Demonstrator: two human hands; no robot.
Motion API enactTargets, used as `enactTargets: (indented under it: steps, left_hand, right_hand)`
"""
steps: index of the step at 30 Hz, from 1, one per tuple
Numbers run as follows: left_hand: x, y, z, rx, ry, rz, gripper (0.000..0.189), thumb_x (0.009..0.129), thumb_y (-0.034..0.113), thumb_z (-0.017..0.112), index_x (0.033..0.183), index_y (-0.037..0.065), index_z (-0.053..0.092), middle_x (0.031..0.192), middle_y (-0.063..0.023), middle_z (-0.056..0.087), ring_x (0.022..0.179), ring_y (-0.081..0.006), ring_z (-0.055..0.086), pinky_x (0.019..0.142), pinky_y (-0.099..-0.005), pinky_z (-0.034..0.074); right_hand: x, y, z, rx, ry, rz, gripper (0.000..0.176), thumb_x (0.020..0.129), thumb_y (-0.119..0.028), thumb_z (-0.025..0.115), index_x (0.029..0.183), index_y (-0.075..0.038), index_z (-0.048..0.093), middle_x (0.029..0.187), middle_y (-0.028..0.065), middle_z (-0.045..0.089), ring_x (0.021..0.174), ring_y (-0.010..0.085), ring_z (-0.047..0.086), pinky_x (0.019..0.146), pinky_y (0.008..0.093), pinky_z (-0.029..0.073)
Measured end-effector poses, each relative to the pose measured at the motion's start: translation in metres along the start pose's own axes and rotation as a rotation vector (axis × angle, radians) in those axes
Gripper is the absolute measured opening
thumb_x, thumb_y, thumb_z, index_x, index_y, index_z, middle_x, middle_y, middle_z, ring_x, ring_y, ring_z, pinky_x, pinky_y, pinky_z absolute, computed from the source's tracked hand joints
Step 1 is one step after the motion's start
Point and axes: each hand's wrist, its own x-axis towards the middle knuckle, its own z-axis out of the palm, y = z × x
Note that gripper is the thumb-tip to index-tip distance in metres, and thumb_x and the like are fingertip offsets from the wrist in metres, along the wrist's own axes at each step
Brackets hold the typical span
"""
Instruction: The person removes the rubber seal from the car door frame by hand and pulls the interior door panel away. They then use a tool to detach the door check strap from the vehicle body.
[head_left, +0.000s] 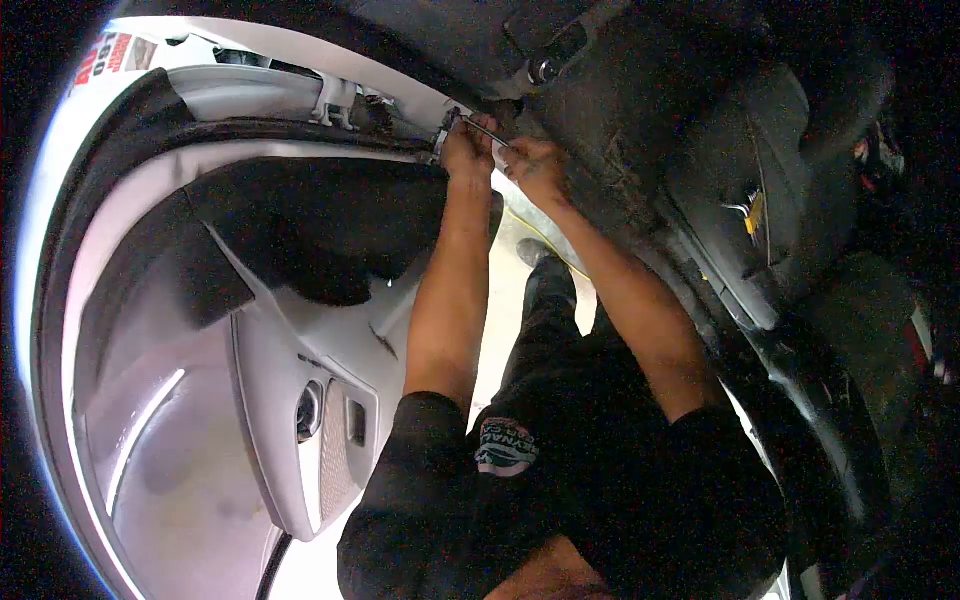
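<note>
My left hand (467, 148) is closed at the hinge-side edge of an open car door, its fingers around a spot beside a small metal bracket (443, 135). What lies inside those fingers is hidden. Just to the right, my right hand (537, 170) grips a thin metal rod-like tool (488, 131). The rod slants up and left from my right fingers towards my left hand. Its handle, if any, is covered by my right hand, and its tip is too small to make out.
The grey door panel (275, 400) with its inner handle (308, 410) fills the left. On the right is the dark car interior (620, 130), with a yellow item (755, 213) in it. My shoe (532, 251) rests on the bright floor between door and sill.
</note>
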Motion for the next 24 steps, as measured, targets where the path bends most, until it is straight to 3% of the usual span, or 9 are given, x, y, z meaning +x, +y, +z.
enactTargets:
  steps: [3, 7, 9, 13, 16, 18, 20, 22, 24]
  left_hand:
    - [0.01, 0.0, -0.008, -0.068, -0.016, -0.028, 0.029, 0.106, 0.024, 0.04, 0.103, -0.002, 0.053, 0.093, -0.0148, 0.062, 0.078, -0.0259, 0.065, 0.072, -0.0357, 0.06]
    - [0.003, 0.0, -0.015, -0.022, -0.102, -0.092, 0.032, 0.105, 0.033, 0.046, 0.105, 0.002, 0.052, 0.091, -0.0119, 0.061, 0.078, -0.0258, 0.063, 0.066, -0.0359, 0.057]
    - [0.007, 0.001, -0.016, -0.023, -0.08, -0.1, 0.032, 0.105, 0.035, 0.047, 0.107, 0.004, 0.052, 0.091, -0.0115, 0.061, 0.077, -0.0262, 0.062, 0.066, -0.037, 0.056]
    - [0.005, 0.005, -0.017, 0.025, -0.071, -0.116, 0.032, 0.103, 0.037, 0.049, 0.11, 0.007, 0.053, 0.092, -0.0113, 0.061, 0.076, -0.0266, 0.061, 0.068, -0.0401, 0.055]
    - [0.005, 0.005, -0.02, 0.104, -0.103, -0.041, 0.032, 0.103, 0.032, 0.05, 0.119, 0.004, 0.052, 0.095, -0.0124, 0.062, 0.079, -0.0271, 0.062, 0.069, -0.0399, 0.055]
    - [-0.01, 0.007, -0.014, 0.162, -0.086, -0.024, 0.035, 0.103, 0.027, 0.051, 0.126, 0.002, 0.051, 0.1, -0.014, 0.064, 0.081, -0.0266, 0.062, 0.072, -0.0392, 0.054]
    - [-0.031, 0.011, -0.009, 0.224, -0.067, -0.008, 0.039, 0.102, 0.023, 0.051, 0.133, 0.0, 0.049, 0.104, -0.0156, 0.065, 0.083, -0.0261, 0.062, 0.075, -0.0386, 0.054]
    - [-0.044, 0.017, -0.008, 0.774, -0.139, 0.195, 0.05, 0.098, 0.013, 0.055, 0.143, -0.004, 0.043, 0.117, -0.0215, 0.064, 0.098, -0.032, 0.063, 0.088, -0.041, 0.051]
    - [-0.033, 0.019, -0.021, 0.987, -0.134, 0.3, 0.051, 0.096, 0.011, 0.056, 0.142, -0.006, 0.043, 0.122, -0.0246, 0.061, 0.108, -0.0368, 0.06, 0.095, -0.0423, 0.047]
  right_hand:
    - [0.017, 0.026, 0.008, -0.152, 0.015, -0.178, 0.017, 0.091, -0.016, 0.069, 0.086, 0.0, 0.069, 0.067, 0.0045, 0.066, 0.055, 0.0105, 0.057, 0.052, 0.028, 0.044]
    - [0.01, 0.012, 0.011, 0.018, -0.033, -0.029, 0.018, 0.092, -0.017, 0.069, 0.085, 0.0, 0.069, 0.068, 0.0054, 0.066, 0.057, 0.0108, 0.058, 0.053, 0.0287, 0.044]
    - [0.013, 0.03, 0.018, -0.214, 0.081, -0.308, 0.02, 0.093, -0.018, 0.068, 0.084, 0.0, 0.068, 0.069, 0.0072, 0.067, 0.059, 0.0125, 0.059, 0.056, 0.0305, 0.046]
    - [0.014, 0.029, 0.025, -0.29, 0.077, -0.32, 0.02, 0.092, -0.017, 0.068, 0.086, 0.002, 0.068, 0.07, 0.0101, 0.068, 0.061, 0.0146, 0.06, 0.059, 0.0322, 0.048]
    - [0.014, 0.03, 0.027, -0.384, 0.068, -0.328, 0.018, 0.091, -0.015, 0.067, 0.089, 0.002, 0.068, 0.075, 0.0151, 0.069, 0.066, 0.0219, 0.064, 0.063, 0.0361, 0.049]
    - [0.01, 0.023, 0.029, -0.54, 0.102, -0.338, 0.016, 0.089, -0.013, 0.066, 0.093, 0.001, 0.069, 0.083, 0.0199, 0.069, 0.074, 0.0318, 0.067, 0.067, 0.0397, 0.05]
    - [0.004, 0.009, 0.03, -0.457, 0.099, -0.343, 0.015, 0.089, -0.013, 0.064, 0.091, 0.001, 0.069, 0.084, 0.0208, 0.068, 0.077, 0.0352, 0.066, 0.068, 0.0413, 0.049]
    - [0.004, 0.007, 0.036, -0.372, 0.095, -0.35, 0.014, 0.089, -0.013, 0.063, 0.089, 0.0, 0.068, 0.084, 0.0217, 0.067, 0.079, 0.0387, 0.064, 0.069, 0.043, 0.049]
    - [0.008, 0.01, 0.041, -0.516, 0.094, -0.405, 0.012, 0.086, -0.012, 0.064, 0.083, 0.0, 0.064, 0.078, 0.022, 0.063, 0.077, 0.0394, 0.063, 0.067, 0.0443, 0.047]
